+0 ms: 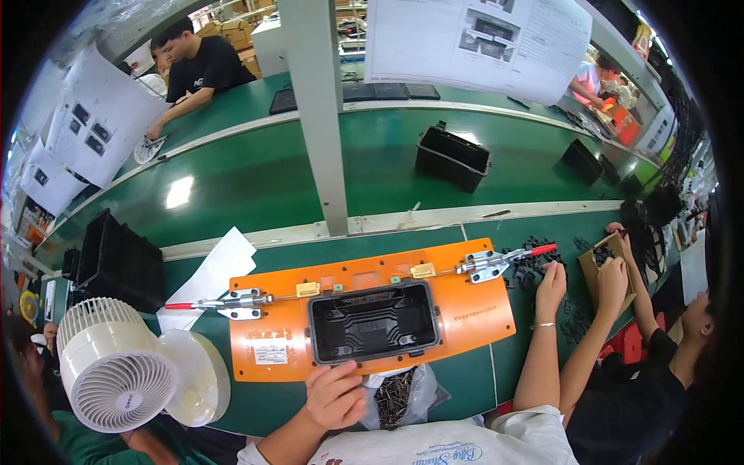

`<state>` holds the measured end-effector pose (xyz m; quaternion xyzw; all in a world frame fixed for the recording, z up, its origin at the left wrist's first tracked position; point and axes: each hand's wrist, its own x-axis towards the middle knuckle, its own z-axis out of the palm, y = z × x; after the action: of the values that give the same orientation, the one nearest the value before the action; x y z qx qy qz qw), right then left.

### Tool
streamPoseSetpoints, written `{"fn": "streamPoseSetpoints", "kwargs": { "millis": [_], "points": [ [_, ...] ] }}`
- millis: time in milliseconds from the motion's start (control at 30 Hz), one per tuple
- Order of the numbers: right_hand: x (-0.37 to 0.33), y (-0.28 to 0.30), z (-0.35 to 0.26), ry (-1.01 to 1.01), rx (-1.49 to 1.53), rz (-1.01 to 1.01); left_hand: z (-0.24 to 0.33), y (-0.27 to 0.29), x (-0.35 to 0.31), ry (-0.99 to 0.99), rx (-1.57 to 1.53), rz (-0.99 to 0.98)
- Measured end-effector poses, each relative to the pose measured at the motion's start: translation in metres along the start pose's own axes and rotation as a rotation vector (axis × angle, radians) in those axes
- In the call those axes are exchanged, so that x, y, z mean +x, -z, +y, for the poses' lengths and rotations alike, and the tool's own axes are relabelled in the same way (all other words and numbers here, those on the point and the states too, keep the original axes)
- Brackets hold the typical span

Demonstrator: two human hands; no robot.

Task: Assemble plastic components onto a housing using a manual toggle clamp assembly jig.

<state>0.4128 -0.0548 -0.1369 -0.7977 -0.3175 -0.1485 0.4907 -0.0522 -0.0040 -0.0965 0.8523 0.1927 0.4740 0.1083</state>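
The black rectangular tray (374,322) sits in the orange fixture (473,306) on the surface, long axis left to right, just beyond the left hand (335,397), whose empty, loosely curled fingers touch the fixture's near edge; no right hand shows.

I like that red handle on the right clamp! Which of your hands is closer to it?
The right hand. It sits just below the red-handled clamp, among small black parts. The left hand rests at the orange jig's near edge, much farther away.
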Motion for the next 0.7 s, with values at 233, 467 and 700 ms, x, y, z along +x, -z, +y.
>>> {"fn": "streamPoseSetpoints", "kwargs": {
  "millis": [233,467,700],
  "points": [
    [0.02,0.015,0.007,-0.322,0.546,0.038,0.001,-0.003,0.003,0.007,-0.006,0.019],
    [0.005,0.043,-0.09,-1.031,1.975,-0.267,0.01,0.011,0.033,0.044,-0.094,0.013],
    [-0.032,0.04,-0.165,-1.232,1.962,-0.508,0.023,-0.006,0.086,0.106,-0.38,0.037]
  ]
}}
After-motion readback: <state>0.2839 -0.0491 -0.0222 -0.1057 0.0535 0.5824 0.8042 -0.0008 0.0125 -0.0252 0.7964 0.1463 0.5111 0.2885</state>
